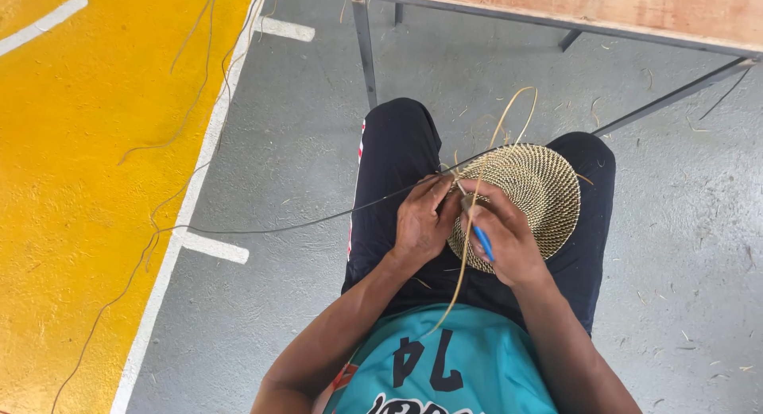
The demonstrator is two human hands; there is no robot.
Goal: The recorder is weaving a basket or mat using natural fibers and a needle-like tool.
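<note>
A round woven disc [531, 193] of tan and dark fibre rests on my lap, over my black trousers. My left hand [423, 220] grips the disc's near left edge, where a long dark strand [318, 220] runs off to the left. My right hand [505, 237] holds a blue-handled tool [481, 241] against the same edge. A pale straw strand [465, 263] curves down from the disc across my teal shirt, and another loops up above the disc.
A wooden table [636, 9] on metal legs [364, 48] stands just ahead of my knees. The grey concrete floor [286, 136] carries scattered straw bits. To the left lies a yellow painted area [79, 183] with white lines and long loose fibres.
</note>
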